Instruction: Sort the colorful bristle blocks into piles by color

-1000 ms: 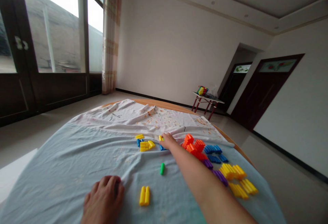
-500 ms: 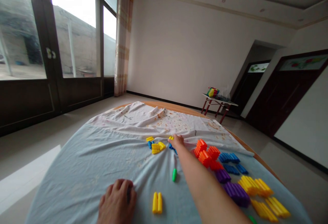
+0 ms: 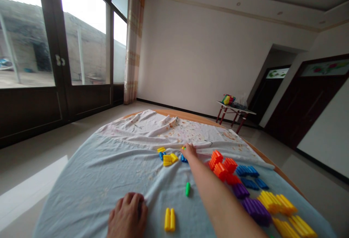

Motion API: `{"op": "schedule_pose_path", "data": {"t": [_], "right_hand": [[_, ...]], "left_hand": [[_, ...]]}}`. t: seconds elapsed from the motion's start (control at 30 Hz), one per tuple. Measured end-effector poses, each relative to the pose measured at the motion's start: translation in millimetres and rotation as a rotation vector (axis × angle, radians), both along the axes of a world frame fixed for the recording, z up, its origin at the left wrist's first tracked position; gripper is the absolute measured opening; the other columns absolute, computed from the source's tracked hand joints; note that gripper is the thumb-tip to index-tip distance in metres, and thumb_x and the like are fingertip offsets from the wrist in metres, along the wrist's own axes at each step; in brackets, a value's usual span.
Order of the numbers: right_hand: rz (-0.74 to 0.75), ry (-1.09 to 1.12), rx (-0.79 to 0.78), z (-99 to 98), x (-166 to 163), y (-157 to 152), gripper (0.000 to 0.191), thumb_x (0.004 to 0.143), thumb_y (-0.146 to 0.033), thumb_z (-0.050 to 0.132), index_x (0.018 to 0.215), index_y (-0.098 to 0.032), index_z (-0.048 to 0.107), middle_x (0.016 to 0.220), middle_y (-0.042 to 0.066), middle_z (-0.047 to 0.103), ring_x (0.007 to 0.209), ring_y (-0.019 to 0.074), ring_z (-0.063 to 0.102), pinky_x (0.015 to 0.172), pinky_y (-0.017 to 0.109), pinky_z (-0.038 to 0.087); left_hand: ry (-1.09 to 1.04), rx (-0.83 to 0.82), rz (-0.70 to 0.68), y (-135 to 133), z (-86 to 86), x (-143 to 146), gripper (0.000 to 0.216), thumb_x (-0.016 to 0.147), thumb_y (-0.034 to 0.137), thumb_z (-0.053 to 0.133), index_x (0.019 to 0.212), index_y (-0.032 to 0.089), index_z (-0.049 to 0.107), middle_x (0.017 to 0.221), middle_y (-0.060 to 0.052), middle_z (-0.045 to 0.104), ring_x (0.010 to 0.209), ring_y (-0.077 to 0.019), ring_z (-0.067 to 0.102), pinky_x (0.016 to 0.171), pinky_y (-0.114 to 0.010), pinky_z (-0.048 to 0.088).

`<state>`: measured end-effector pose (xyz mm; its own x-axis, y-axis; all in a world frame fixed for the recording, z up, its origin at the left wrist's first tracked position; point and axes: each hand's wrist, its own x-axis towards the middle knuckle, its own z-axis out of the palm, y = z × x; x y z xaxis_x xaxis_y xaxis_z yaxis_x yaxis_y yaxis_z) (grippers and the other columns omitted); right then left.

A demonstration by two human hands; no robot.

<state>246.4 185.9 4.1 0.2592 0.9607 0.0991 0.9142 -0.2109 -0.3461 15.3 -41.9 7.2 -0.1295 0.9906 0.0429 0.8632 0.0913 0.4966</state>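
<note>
My right hand (image 3: pixel 190 151) reaches far over the cloth, its fingers closed at a small cluster of plastic blocks. A bit of green and yellow shows at its fingertips; the rest is hidden by the fingers. Just below lies a blue block (image 3: pixel 184 158). To the left is a small group of yellow blocks (image 3: pixel 167 160) with blue blocks (image 3: pixel 161 156). Palm down near the front edge, my left hand (image 3: pixel 127 214) rests on the cloth, fingers slightly bent and thumb apart. Between the arms lie a green block (image 3: pixel 188 189) and a pair of yellow blocks (image 3: pixel 169 219).
Right of my right arm are stacked orange blocks (image 3: pixel 220 172), blue blocks (image 3: pixel 247 171), purple blocks (image 3: pixel 256 210) and more yellow blocks (image 3: pixel 275 202). A wrinkled cloth (image 3: pixel 89 172) covers the round table. Farther back stands a small side table (image 3: pixel 234 109) with bags.
The view has shifted slightly, moving the scene down and right. Green now shows at my right fingertips, where yellow showed before. My left hand stays resting on the cloth.
</note>
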Motion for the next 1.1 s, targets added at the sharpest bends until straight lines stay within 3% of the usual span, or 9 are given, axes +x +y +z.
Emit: {"op": "schedule_pose_path", "data": {"t": [0.23, 0.47, 0.57, 0.67, 0.77, 0.9, 1.1], "right_hand": [[-0.018, 0.072, 0.036, 5.7, -2, 3, 0.043, 0.073, -0.018, 0.060, 0.116, -0.018, 0.057, 0.118, 0.016, 0.057, 0.110, 0.0272, 0.056, 0.086, 0.035, 0.045], [0.030, 0.192, 0.085, 32.3, 27, 0, 0.052, 0.075, -0.021, 0.052, 0.127, -0.018, 0.050, 0.125, 0.012, 0.055, 0.115, 0.0218, 0.054, 0.088, 0.027, 0.044], [0.124, 0.246, 0.026, 44.5, 35, -12, 0.045, 0.079, -0.024, 0.048, 0.123, -0.019, 0.056, 0.111, 0.008, 0.064, 0.097, 0.0196, 0.062, 0.078, 0.027, 0.048], [0.266, 0.284, -0.087, 50.0, 33, -24, 0.032, 0.076, -0.030, 0.057, 0.105, -0.020, 0.067, 0.087, 0.002, 0.070, 0.075, 0.0167, 0.066, 0.067, 0.025, 0.050], [0.346, 0.280, -0.101, 47.3, 13, -29, 0.025, 0.074, -0.030, 0.064, 0.096, -0.019, 0.070, 0.085, 0.001, 0.071, 0.078, 0.0159, 0.065, 0.070, 0.023, 0.049], [0.336, 0.218, -0.030, 36.7, -37, -27, 0.034, 0.080, -0.031, 0.059, 0.111, -0.018, 0.063, 0.107, 0.006, 0.068, 0.097, 0.0172, 0.062, 0.083, 0.025, 0.046], [0.268, 0.060, -0.011, 21.3, -102, -28, 0.044, 0.075, -0.040, 0.063, 0.113, -0.017, 0.060, 0.123, 0.015, 0.058, 0.120, 0.0316, 0.047, 0.097, 0.045, 0.036]], "left_hand": [[0.002, 0.004, -0.001, 1, -0.2, 0, 0.034, 0.085, 0.034, 0.033, 0.090, 0.025, 0.064, 0.107, -0.007, 0.063, 0.104, -0.0222, 0.053, 0.089, -0.040, 0.036], [0.003, 0.023, 0.001, 2, -1.4, 0, 0.035, 0.085, 0.036, 0.031, 0.091, 0.025, 0.064, 0.107, -0.007, 0.063, 0.103, -0.0230, 0.052, 0.087, -0.040, 0.036], [0.002, 0.032, 0.000, 1, -1.1, 0, 0.036, 0.085, 0.036, 0.031, 0.092, 0.024, 0.064, 0.107, -0.008, 0.063, 0.102, -0.0231, 0.052, 0.087, -0.040, 0.035], [0.005, 0.030, 0.007, 0, 1.4, 1, 0.036, 0.085, 0.036, 0.031, 0.092, 0.024, 0.064, 0.108, -0.008, 0.062, 0.102, -0.0232, 0.051, 0.087, -0.040, 0.034], [0.003, 0.013, 0.007, -1, 5.9, 2, 0.035, 0.084, 0.036, 0.032, 0.092, 0.023, 0.064, 0.108, -0.008, 0.062, 0.103, -0.0234, 0.051, 0.087, -0.040, 0.034], [-0.003, 0.003, 0.009, -1, 7.9, 3, 0.036, 0.085, 0.035, 0.031, 0.092, 0.023, 0.064, 0.108, -0.008, 0.062, 0.104, -0.0232, 0.051, 0.087, -0.040, 0.034], [-0.015, 0.012, 0.002, 1, 0.5, 1, 0.036, 0.085, 0.036, 0.031, 0.091, 0.023, 0.064, 0.106, -0.007, 0.062, 0.101, -0.0223, 0.051, 0.087, -0.039, 0.033]]}}
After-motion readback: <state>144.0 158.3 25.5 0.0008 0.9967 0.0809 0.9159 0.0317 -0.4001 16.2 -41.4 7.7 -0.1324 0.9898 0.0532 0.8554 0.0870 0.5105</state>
